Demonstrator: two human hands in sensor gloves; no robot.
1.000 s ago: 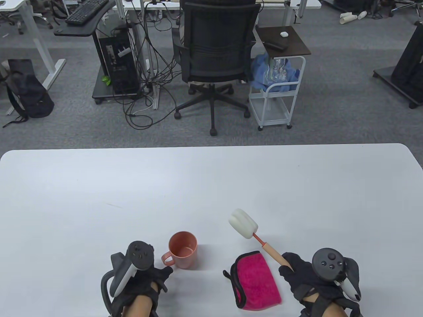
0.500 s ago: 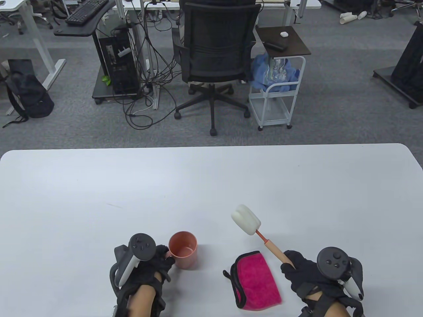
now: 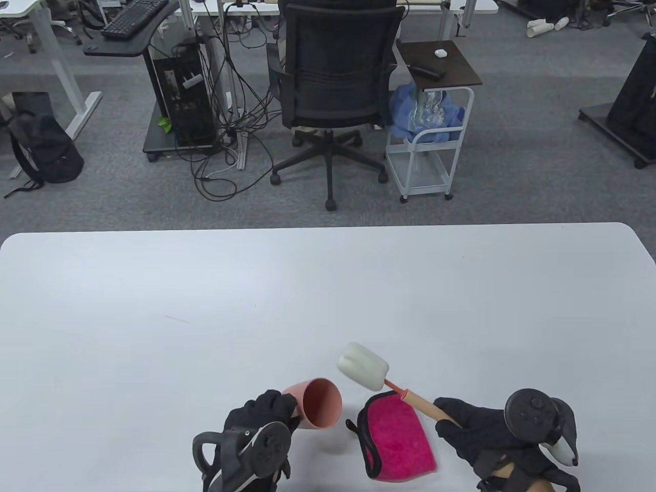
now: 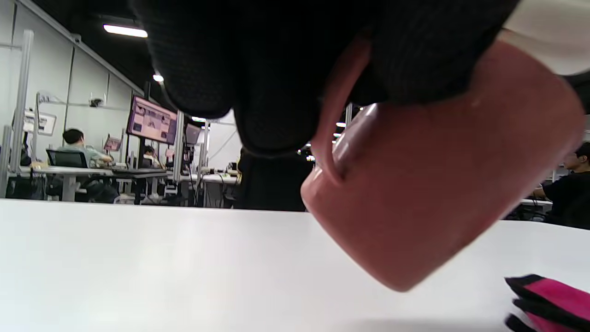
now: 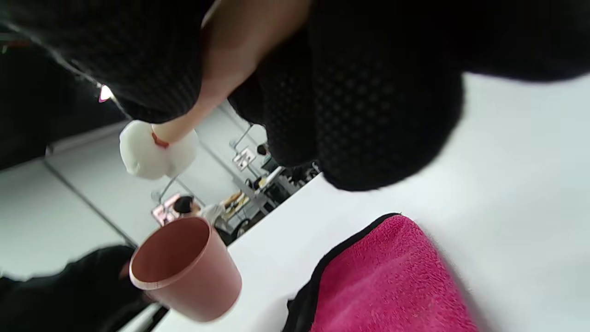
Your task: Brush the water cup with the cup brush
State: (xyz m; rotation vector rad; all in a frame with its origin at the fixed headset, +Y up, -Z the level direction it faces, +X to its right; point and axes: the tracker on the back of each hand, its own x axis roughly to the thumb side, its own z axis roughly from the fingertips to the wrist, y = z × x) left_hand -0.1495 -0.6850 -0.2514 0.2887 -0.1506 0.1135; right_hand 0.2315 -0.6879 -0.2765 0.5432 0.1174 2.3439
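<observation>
The pink water cup (image 3: 318,411) is lifted off the white table (image 3: 307,287) and tipped on its side, its mouth facing right. My left hand (image 3: 261,415) grips it by the handle; the cup fills the left wrist view (image 4: 428,193). My right hand (image 3: 471,423) grips the wooden handle of the cup brush. Its white sponge head (image 3: 362,366) hangs in the air just above and right of the cup's mouth, outside it. In the right wrist view the sponge (image 5: 154,154) sits above the open cup (image 5: 184,267).
A magenta cloth with black trim (image 3: 397,441) lies on the table between my hands, under the brush handle; it also shows in the right wrist view (image 5: 387,281). An office chair (image 3: 333,92) and a white cart (image 3: 435,118) stand beyond the table's far edge.
My left hand took the cup by its handle, lifted it and tipped its mouth to the right. My right hand swung the brush head left and nearer, toward the cup's mouth.
</observation>
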